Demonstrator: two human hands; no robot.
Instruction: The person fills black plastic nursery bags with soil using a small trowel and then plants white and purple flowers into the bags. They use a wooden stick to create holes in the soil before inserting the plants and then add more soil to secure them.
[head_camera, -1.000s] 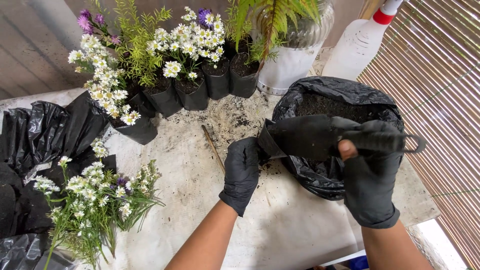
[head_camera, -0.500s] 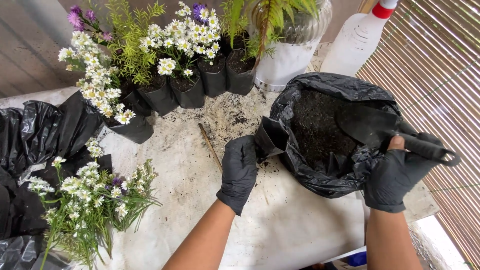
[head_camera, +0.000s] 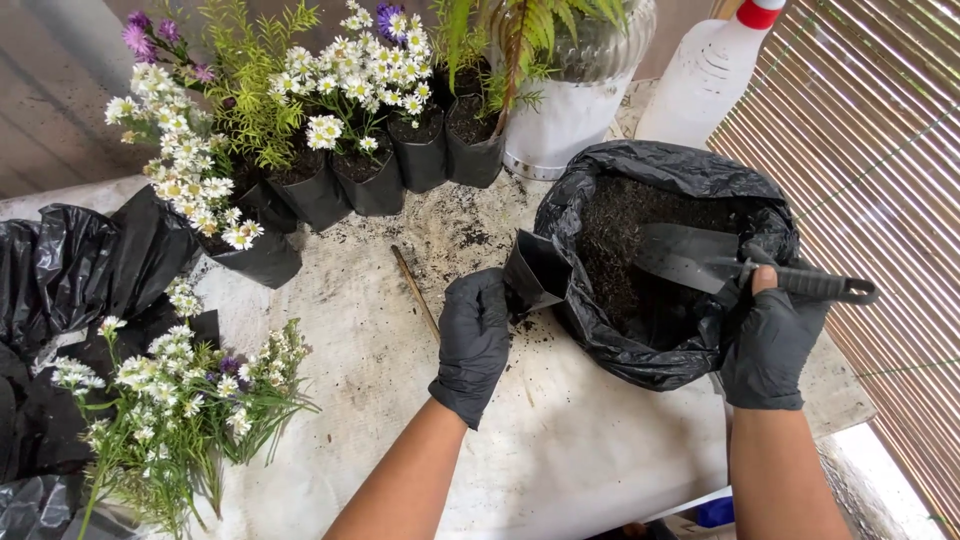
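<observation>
Both my hands wear black gloves. My left hand (head_camera: 472, 340) grips a small empty black nursery bag (head_camera: 535, 270) and holds it open against the side of a large black plastic sack of dark soil (head_camera: 650, 350). My right hand (head_camera: 768, 345) is closed on the handle of a black trowel (head_camera: 700, 258), whose blade lies inside the sack on top of the soil (head_camera: 625, 240). The trowel handle sticks out to the right past my fingers.
A row of black nursery bags with white and purple flowers (head_camera: 340, 120) stands at the back. A white pot with a fern (head_camera: 565, 110) and a spray bottle (head_camera: 705, 75) are behind the sack. Loose flowers (head_camera: 170, 400), empty black bags (head_camera: 70, 270) and a thin stick (head_camera: 415, 292) lie left. A bamboo blind (head_camera: 870, 170) hangs right.
The trowel was lifted off over the small bag and swung right; its blade now rests down in the sack's soil. My left hand has kept its hold on the small bag.
</observation>
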